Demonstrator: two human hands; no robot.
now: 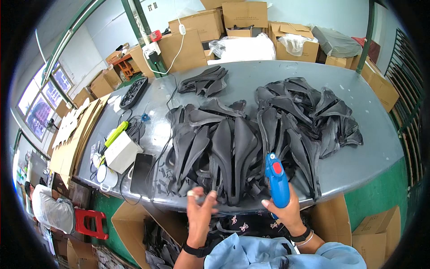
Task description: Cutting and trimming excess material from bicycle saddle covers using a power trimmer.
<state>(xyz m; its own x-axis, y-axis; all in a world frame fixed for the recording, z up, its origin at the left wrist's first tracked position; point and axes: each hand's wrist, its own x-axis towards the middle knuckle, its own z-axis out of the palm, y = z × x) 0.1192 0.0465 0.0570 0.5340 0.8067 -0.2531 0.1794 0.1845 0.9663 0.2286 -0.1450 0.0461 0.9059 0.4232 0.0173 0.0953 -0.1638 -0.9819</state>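
My right hand (pixel 286 210) grips a blue handheld power tool (pixel 277 181) with a red button, its front end pointing away from me over the table; its working tip cannot be made out. My left hand (pixel 201 210) is empty at the table's near edge, thumb and fingers apart and slightly blurred. Just beyond it stands a black bicycle saddle cover (pixel 244 145) with a long slot down its middle, its narrow end toward me. More black saddle covers (pixel 190 148) lie around it, and a loose heap of them (pixel 309 101) sits at the right.
A smaller stack of saddle covers (pixel 204 81) lies farther back on the grey table (pixel 371 154). At left are a phone (pixel 141 169), a white box (pixel 122 152), a mug (pixel 107 177), cables and black scraps. Open cartons (pixel 331 215) stand below the near edge; a seated person (pixel 49 208) is at far left.
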